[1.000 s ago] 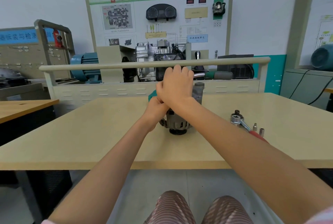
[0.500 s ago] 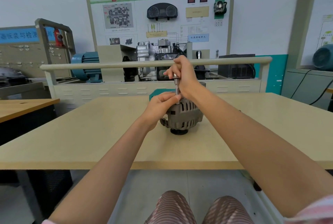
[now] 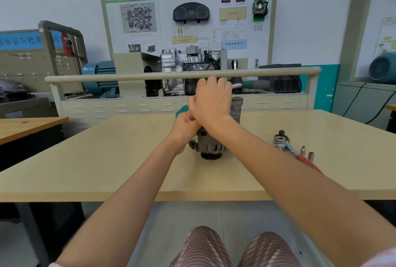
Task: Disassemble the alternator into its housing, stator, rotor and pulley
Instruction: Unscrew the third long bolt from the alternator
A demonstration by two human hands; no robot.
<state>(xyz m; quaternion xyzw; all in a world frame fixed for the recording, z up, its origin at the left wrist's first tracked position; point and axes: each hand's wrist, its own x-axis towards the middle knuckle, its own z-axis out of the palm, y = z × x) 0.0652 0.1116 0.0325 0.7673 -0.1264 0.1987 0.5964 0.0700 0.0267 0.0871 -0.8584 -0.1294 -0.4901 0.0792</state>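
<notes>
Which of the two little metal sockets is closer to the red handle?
The left socket, standing right beside the red handle of the ratchet; the right socket stands a bit farther out on the table.

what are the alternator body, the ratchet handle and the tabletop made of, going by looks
Alternator: likely cast aluminium, dull grey, matte, with slotted vents.
Ratchet: bright polished steel head, probably chromed; its red handle looks plastic or rubber, though partly hidden by the forearm.
Table: pale beige laminate board, smooth, with a plain flat edge.

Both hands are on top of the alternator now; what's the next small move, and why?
Probably keep turning the tool on the top fastener. The right hand covers the alternator top, the left hand steadies it, and the housing looks whole, pulley down on the table.
</notes>
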